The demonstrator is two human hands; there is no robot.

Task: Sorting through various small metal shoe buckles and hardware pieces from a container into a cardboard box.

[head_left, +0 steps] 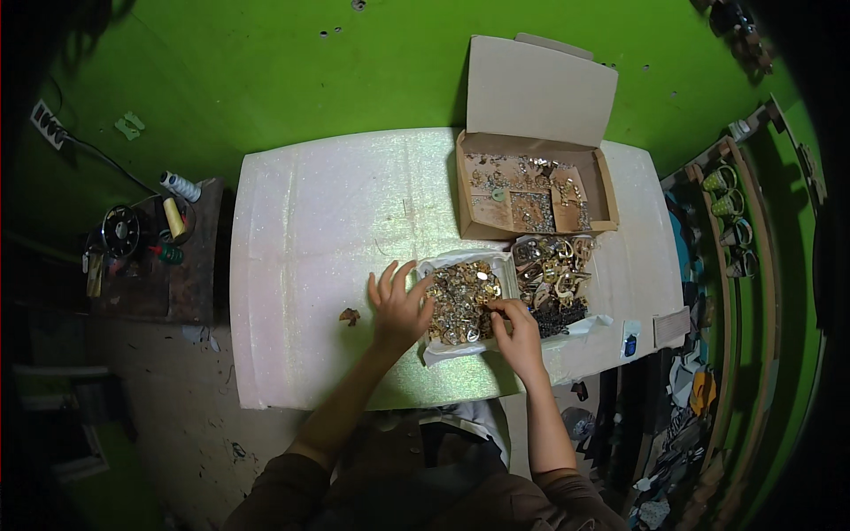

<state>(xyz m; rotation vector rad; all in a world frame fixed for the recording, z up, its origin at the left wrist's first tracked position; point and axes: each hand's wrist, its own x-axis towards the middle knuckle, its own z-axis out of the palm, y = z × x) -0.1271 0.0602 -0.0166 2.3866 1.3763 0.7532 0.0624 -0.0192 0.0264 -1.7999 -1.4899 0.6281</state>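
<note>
A shallow white-lined box (464, 350) full of small gold and silver metal pieces (462, 296) stands near the table's front. At its left rim, my left hand (401, 310) is open, fingers spread and thumb close to the pieces. My right hand (518, 334) reaches over the box's right side. Its thumb and index finger come together low over the pieces; whatever they pinch is too small to make out. Right beside the box lies a heap of gold and silver buckles (560, 274), with dark chain-like pieces (562, 316) at its near end.
Behind stands an open cardboard box (485, 226), lid raised, with small metal parts inside. A brown scrap (351, 316) lies left on the shimmery white table (310, 221). Thread spools (181, 186) sit on a side stand at far left. Shelving with sandals (728, 203) lines the right.
</note>
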